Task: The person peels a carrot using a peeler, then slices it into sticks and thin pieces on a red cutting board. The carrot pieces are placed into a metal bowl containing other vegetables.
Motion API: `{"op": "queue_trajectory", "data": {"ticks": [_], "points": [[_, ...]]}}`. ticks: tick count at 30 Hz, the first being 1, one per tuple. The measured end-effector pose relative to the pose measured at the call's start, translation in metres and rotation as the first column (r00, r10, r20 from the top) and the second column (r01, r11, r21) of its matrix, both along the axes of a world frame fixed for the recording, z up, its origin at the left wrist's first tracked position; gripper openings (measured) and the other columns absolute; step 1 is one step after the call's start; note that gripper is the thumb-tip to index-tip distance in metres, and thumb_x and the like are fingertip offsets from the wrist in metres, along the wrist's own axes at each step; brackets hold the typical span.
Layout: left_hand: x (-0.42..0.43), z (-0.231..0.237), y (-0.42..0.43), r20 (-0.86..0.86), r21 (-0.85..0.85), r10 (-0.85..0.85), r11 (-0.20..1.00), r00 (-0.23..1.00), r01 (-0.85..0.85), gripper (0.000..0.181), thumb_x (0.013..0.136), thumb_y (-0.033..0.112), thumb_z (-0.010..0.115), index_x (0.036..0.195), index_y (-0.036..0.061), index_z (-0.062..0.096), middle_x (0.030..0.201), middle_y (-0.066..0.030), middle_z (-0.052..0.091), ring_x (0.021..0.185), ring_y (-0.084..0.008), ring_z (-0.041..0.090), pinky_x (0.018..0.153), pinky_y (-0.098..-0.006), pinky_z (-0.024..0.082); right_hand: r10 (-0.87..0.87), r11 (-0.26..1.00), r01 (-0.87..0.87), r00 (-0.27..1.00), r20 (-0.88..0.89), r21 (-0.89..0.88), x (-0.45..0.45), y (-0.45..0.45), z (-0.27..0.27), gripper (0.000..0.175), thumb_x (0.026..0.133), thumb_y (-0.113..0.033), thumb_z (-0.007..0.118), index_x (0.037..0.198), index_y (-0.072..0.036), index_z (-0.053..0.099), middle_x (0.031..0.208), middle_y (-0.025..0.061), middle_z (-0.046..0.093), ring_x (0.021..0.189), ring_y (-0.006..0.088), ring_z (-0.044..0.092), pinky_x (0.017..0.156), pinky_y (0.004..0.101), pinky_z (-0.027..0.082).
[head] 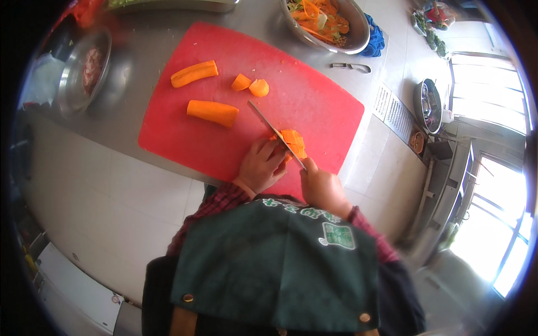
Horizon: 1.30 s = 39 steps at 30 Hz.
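Note:
My right hand [321, 185] is closed round the handle of a kitchen knife [269, 124], whose blade points up and left. Cut carrot pieces [294, 143] lie against the right side of the blade. On the blade's left, my left hand [262, 164] has its fingers bent down at the carrot; what is under the fingertips is hidden. A red cutting board [323, 101] lies beneath. Farther left on it rest a carrot length with a flat cut side [194, 74], a thicker carrot length [213, 113], and two short carrot chunks [241, 82] [259, 87].
A metal bowl of vegetable peelings [328, 25] stands beyond the board, beside a blue cloth [373, 37] and a peeler [350, 67]. At the left is a metal bowl [84, 69] with what looks like raw meat. A metal tray [172, 5] sits at the top edge.

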<state>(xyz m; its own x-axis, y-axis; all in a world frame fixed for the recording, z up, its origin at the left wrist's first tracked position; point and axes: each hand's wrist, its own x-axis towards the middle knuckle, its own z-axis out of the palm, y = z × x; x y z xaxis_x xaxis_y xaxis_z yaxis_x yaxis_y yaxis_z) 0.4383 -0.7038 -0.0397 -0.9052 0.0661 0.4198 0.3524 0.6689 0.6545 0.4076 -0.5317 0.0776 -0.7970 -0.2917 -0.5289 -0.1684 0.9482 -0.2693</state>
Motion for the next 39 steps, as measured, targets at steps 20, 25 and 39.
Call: {"op": "queue_trajectory", "data": {"ticks": [20, 25, 39], "points": [[0.003, -0.009, 0.0, -0.046, 0.021, 0.005, 1.0, 0.999, -0.004, 0.036, 0.073, 0.01, 0.079, 0.107, 0.0092, 0.066, 0.12, -0.0125, 0.06, 0.108, -0.0356, 0.059, 0.088, -0.0435, 0.056, 0.072, 0.997, -0.073, 0.997, -0.037, -0.012, -0.001, 0.007, 0.005, 0.022, 0.101, -0.022, 0.053, 0.12, -0.011, 0.053, 0.069, 0.0227, 0.067, 0.067, 0.0475, 0.067, 0.062, 0.0587, 0.054], [0.001, -0.008, 0.0, -0.044, 0.018, -0.012, 1.0, 0.999, 0.012, 0.035, 0.074, 0.011, 0.078, 0.107, 0.0094, 0.068, 0.118, -0.0127, 0.062, 0.107, -0.0351, 0.06, 0.088, -0.0437, 0.056, 0.045, 0.999, -0.045, 0.999, 0.008, 0.003, -0.005, 0.007, -0.006, 0.023, 0.101, -0.023, 0.052, 0.12, -0.01, 0.053, 0.07, 0.0246, 0.066, 0.068, 0.049, 0.066, 0.063, 0.0597, 0.053], [0.002, -0.005, 0.0, -0.009, 0.03, -0.02, 0.999, 1.0, 0.021, 0.031, 0.076, 0.011, 0.078, 0.105, 0.0071, 0.067, 0.116, -0.0132, 0.061, 0.109, -0.0351, 0.06, 0.091, -0.043, 0.055, 0.009, 0.997, -0.011, 1.0, -0.017, -0.072, -0.004, 0.014, -0.002, 0.024, 0.101, -0.026, 0.054, 0.12, -0.011, 0.056, 0.071, 0.0244, 0.067, 0.068, 0.049, 0.066, 0.064, 0.0602, 0.053]]}}
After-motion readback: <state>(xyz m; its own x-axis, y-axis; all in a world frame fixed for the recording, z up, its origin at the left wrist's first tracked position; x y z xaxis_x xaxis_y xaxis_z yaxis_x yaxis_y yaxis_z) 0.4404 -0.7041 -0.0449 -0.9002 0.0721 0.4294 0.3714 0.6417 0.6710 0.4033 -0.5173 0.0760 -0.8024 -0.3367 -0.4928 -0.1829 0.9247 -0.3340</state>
